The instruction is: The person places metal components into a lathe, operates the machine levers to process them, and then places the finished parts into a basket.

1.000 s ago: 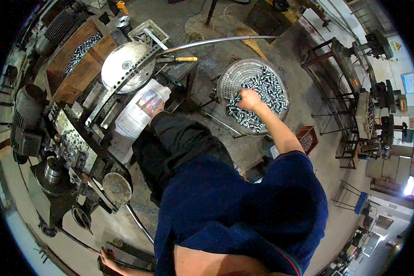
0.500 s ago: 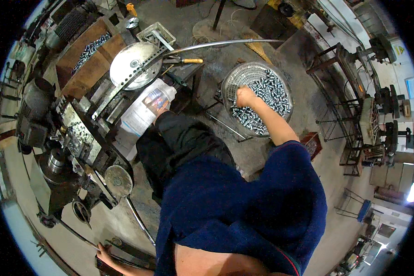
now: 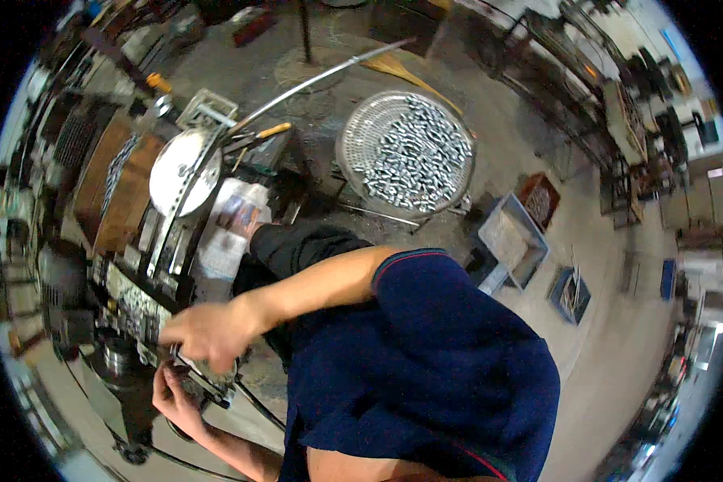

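My right hand reaches across to the machine on my left, smeared by motion, so what its fingers hold does not show. Just below it, my left hand is raised with fingertips drawn together next to the machine's front edge. Anything pinched there is too small or hidden to name. A round metal cylinder on the machine stands close to both hands. Away to the right, a perforated metal basin holds a heap of short shiny metal sleeves, with no hand in it.
A printed sheet-like package lies beside my dark trouser leg. Behind it are a pale round disc, a tool with a yellow handle and a long metal bar. A blue-grey bin and a reddish box stand at right.
My right hand has left the basin and swung left to the machine. My left hand has come off the long rod at lower left and risen to the machine's edge. The view has turned.
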Action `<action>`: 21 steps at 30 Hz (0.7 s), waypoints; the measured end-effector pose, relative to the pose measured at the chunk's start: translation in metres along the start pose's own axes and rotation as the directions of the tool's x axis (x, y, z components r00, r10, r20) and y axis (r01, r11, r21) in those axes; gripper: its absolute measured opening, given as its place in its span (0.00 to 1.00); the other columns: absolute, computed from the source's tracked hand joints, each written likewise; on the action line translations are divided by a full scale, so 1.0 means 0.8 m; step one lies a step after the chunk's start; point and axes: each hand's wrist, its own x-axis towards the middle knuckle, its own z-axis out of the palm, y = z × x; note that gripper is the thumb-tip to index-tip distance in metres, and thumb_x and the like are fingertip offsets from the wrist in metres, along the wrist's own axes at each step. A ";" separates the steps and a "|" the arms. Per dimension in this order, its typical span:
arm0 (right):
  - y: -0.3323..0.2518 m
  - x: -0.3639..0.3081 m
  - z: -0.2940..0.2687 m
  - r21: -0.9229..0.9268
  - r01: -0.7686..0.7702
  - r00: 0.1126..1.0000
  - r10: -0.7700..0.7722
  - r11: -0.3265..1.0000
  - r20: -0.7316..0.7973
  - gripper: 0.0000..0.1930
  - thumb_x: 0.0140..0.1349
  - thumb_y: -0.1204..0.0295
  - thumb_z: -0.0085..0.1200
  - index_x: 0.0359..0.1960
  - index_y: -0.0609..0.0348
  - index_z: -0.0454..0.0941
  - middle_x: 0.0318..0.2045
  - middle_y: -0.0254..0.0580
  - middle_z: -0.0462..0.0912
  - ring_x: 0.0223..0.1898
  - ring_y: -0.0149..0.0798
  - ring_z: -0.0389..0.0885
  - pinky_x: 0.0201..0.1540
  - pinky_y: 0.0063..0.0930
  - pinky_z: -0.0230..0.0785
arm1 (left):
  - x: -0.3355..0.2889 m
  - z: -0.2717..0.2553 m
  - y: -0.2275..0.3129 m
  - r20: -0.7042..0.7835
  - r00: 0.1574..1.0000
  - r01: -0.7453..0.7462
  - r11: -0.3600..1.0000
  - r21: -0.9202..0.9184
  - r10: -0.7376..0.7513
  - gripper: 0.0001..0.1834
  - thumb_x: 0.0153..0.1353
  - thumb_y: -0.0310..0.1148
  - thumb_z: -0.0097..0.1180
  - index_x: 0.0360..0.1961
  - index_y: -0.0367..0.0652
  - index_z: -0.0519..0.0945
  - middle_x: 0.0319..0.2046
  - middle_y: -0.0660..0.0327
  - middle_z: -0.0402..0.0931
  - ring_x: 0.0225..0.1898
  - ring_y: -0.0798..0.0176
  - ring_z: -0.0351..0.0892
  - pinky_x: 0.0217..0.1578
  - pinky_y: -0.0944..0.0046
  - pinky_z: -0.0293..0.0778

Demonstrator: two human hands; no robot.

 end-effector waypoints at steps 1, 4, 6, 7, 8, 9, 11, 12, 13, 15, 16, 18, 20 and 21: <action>-0.004 0.005 0.011 -0.064 0.091 0.992 -0.096 0.994 -0.087 0.11 0.26 0.68 0.53 0.08 0.66 0.69 0.29 0.50 0.68 0.36 0.49 0.69 0.37 0.38 0.66 | 0.001 0.009 0.001 0.030 0.999 0.035 0.999 0.000 -0.035 0.16 0.64 0.36 0.47 0.38 0.28 0.74 0.28 0.62 0.73 0.30 0.73 0.66 0.30 0.72 0.64; -0.020 -0.003 0.004 -0.092 0.007 0.997 -0.014 0.996 -0.078 0.11 0.26 0.69 0.54 0.07 0.65 0.70 0.29 0.49 0.68 0.36 0.49 0.70 0.36 0.38 0.67 | 0.000 0.039 0.022 0.020 0.998 0.054 0.997 -0.061 -0.053 0.16 0.64 0.36 0.47 0.32 0.28 0.72 0.24 0.64 0.70 0.27 0.74 0.61 0.27 0.72 0.60; -0.015 -0.014 0.007 -0.103 -0.043 0.997 0.035 0.994 -0.072 0.11 0.26 0.68 0.54 0.07 0.65 0.70 0.30 0.50 0.69 0.37 0.49 0.70 0.36 0.38 0.67 | 0.001 0.056 0.020 -0.015 0.999 0.042 0.996 -0.078 -0.043 0.16 0.64 0.36 0.47 0.30 0.29 0.72 0.22 0.65 0.69 0.26 0.74 0.60 0.26 0.72 0.58; -0.011 -0.019 0.007 -0.094 -0.063 0.992 0.052 0.994 -0.114 0.11 0.26 0.68 0.53 0.07 0.64 0.70 0.30 0.50 0.69 0.36 0.49 0.70 0.35 0.38 0.67 | 0.003 0.064 0.027 0.009 1.000 0.030 0.996 -0.079 -0.029 0.16 0.64 0.36 0.47 0.29 0.29 0.72 0.22 0.64 0.69 0.26 0.74 0.60 0.26 0.72 0.58; -0.007 -0.024 0.007 -0.082 -0.080 0.986 0.067 0.993 -0.153 0.10 0.27 0.68 0.53 0.07 0.63 0.71 0.30 0.50 0.70 0.36 0.49 0.71 0.35 0.37 0.67 | 0.005 0.069 0.032 0.029 0.999 0.020 0.997 -0.080 -0.018 0.17 0.64 0.36 0.47 0.28 0.30 0.72 0.22 0.64 0.69 0.26 0.74 0.60 0.27 0.72 0.59; -0.004 -0.028 0.008 -0.067 -0.094 0.979 0.080 0.993 -0.190 0.10 0.27 0.67 0.53 0.08 0.63 0.71 0.29 0.50 0.70 0.35 0.49 0.71 0.35 0.37 0.68 | 0.008 0.069 0.029 0.059 0.998 0.012 0.998 -0.062 -0.009 0.17 0.64 0.36 0.47 0.27 0.30 0.72 0.22 0.64 0.69 0.26 0.74 0.60 0.27 0.72 0.59; -0.003 -0.029 -0.004 -0.153 -0.106 0.987 0.084 0.983 -0.140 0.11 0.27 0.66 0.53 0.08 0.62 0.72 0.27 0.48 0.72 0.34 0.48 0.72 0.35 0.36 0.68 | 0.013 0.071 0.034 0.103 0.995 -0.003 0.999 -0.040 0.008 0.17 0.64 0.36 0.47 0.25 0.31 0.71 0.22 0.64 0.69 0.26 0.74 0.61 0.27 0.72 0.59; -0.003 -0.028 -0.009 -0.192 -0.106 0.990 0.085 0.976 -0.112 0.11 0.27 0.65 0.53 0.08 0.62 0.72 0.25 0.47 0.72 0.33 0.48 0.72 0.34 0.35 0.68 | 0.010 0.075 0.036 0.063 0.998 -0.004 0.998 -0.056 0.007 0.18 0.64 0.36 0.47 0.23 0.32 0.69 0.21 0.67 0.66 0.25 0.75 0.59 0.25 0.72 0.57; -0.001 -0.025 -0.008 -0.212 -0.082 0.994 0.063 0.974 -0.091 0.11 0.28 0.65 0.53 0.08 0.61 0.72 0.24 0.46 0.73 0.32 0.47 0.72 0.34 0.35 0.68 | 0.006 0.081 0.037 -0.041 0.999 0.005 0.992 -0.124 -0.010 0.17 0.64 0.36 0.47 0.22 0.33 0.69 0.20 0.67 0.65 0.25 0.75 0.57 0.25 0.71 0.55; 0.002 -0.014 -0.002 -0.237 -0.020 0.999 0.011 0.971 -0.038 0.11 0.28 0.64 0.53 0.08 0.60 0.73 0.21 0.42 0.73 0.30 0.46 0.72 0.33 0.34 0.68 | -0.005 0.086 0.030 -0.256 0.964 0.005 0.968 -0.252 -0.072 0.17 0.64 0.35 0.48 0.21 0.34 0.68 0.18 0.68 0.62 0.24 0.75 0.55 0.23 0.71 0.52; 0.003 -0.011 0.000 -0.233 -0.021 1.000 0.018 0.972 -0.017 0.11 0.29 0.64 0.53 0.09 0.59 0.73 0.21 0.42 0.73 0.30 0.46 0.72 0.32 0.34 0.68 | -0.001 0.071 0.029 -0.065 0.997 0.033 0.975 -0.221 -0.048 0.16 0.63 0.34 0.49 0.21 0.33 0.69 0.19 0.67 0.63 0.24 0.75 0.56 0.24 0.71 0.55; 0.000 -0.007 -0.001 -0.197 0.023 0.998 -0.012 0.980 0.056 0.10 0.30 0.64 0.52 0.09 0.59 0.73 0.20 0.40 0.73 0.29 0.44 0.72 0.31 0.34 0.67 | 0.001 0.041 0.002 -0.004 1.000 0.013 0.987 -0.161 -0.014 0.14 0.61 0.30 0.50 0.20 0.33 0.70 0.19 0.65 0.66 0.25 0.75 0.59 0.25 0.72 0.58; 0.000 -0.002 0.003 -0.209 0.096 0.994 -0.081 0.973 0.077 0.09 0.32 0.65 0.53 0.12 0.57 0.73 0.21 0.40 0.72 0.28 0.44 0.71 0.30 0.34 0.67 | -0.008 0.045 0.024 -0.026 0.999 -0.047 0.997 -0.067 0.045 0.15 0.62 0.31 0.47 0.21 0.33 0.71 0.17 0.67 0.67 0.23 0.76 0.60 0.23 0.73 0.55; -0.002 0.000 -0.004 -0.142 0.091 0.995 -0.084 0.986 0.052 0.09 0.33 0.65 0.53 0.14 0.57 0.73 0.23 0.40 0.72 0.29 0.44 0.71 0.30 0.34 0.66 | -0.002 0.032 0.026 0.104 0.995 0.009 1.000 -0.006 -0.009 0.13 0.60 0.31 0.49 0.23 0.32 0.75 0.16 0.65 0.70 0.21 0.74 0.64 0.24 0.72 0.62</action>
